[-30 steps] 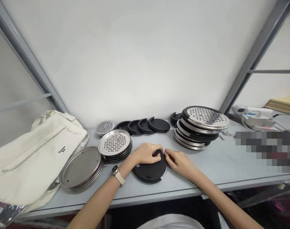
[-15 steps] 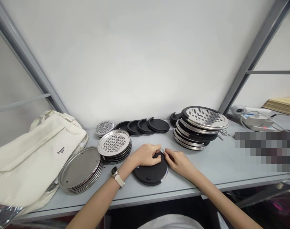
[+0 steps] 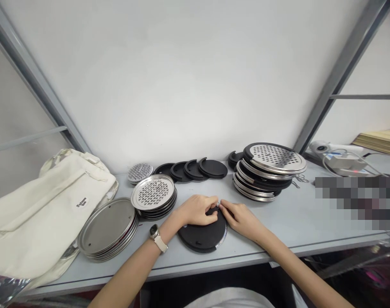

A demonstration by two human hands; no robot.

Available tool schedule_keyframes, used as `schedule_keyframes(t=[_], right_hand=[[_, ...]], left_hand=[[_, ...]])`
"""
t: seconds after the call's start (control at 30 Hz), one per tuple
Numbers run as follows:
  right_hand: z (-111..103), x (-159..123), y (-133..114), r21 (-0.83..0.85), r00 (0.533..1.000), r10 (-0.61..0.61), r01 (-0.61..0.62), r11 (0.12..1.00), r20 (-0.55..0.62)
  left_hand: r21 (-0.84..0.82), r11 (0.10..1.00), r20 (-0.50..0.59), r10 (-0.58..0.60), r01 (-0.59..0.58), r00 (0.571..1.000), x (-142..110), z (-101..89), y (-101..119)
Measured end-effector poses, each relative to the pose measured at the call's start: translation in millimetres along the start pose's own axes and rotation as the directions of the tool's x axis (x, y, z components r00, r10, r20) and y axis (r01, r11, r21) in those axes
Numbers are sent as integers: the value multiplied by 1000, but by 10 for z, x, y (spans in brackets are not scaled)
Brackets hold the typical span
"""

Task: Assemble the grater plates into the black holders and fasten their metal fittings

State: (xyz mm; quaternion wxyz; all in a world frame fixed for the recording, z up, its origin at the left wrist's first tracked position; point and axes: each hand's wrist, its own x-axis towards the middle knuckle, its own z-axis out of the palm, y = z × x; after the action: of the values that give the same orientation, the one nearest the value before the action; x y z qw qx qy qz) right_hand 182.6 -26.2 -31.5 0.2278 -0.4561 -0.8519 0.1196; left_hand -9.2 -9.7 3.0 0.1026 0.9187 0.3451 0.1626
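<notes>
A black round disc (image 3: 203,234) lies flat near the table's front edge, with a silvery strip along its right rim. My left hand (image 3: 199,210) is closed on the disc's far edge, thumb and fingers pinching there; a watch is on that wrist. At the same far edge, a small metal ring (image 3: 218,205) sits between the two hands. The fingertips of my right hand (image 3: 238,215) are pressed together on this ring, partly hiding it. The disc's underside is hidden.
Perforated metal grater plates (image 3: 153,192) are stacked behind my left hand, beside plain metal plates (image 3: 108,224). Black round holders (image 3: 214,168) line the wall. A tall stack of graters in black holders (image 3: 273,159) stands right. A cream bag (image 3: 53,214) lies left.
Both hands stay at the disc's far edge with small finger movements. The metal ring stood up half a second ago and now sits lower. The disc has shifted slightly towards me.
</notes>
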Motion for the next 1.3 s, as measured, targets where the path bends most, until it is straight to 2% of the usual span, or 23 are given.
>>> schedule_keyframes(t=[0.2,0.47,0.63,0.87,1.3], right_hand=[[-5,-2,9,15,1000,-4,4,1000,6],[-28,-4,-14,5,1000,3,-3,1000,16],[-34,-6,-18,20,1000,8,-8,1000,26],[-21,-10,-15,11,999,24,-24,1000,23],[-18,-3,-16,-3,1000,19,-19,1000,14]], left_hand=[[-12,1000,3,-17,17,1000,4,5,2],[-46,994,38,-94,96,995,18,3,12],[-20,997,33,-72,72,997,16,-7,10],[-71,992,32,-100,102,995,17,9,-15],[-109,991,18,-73,75,997,19,12,-57]])
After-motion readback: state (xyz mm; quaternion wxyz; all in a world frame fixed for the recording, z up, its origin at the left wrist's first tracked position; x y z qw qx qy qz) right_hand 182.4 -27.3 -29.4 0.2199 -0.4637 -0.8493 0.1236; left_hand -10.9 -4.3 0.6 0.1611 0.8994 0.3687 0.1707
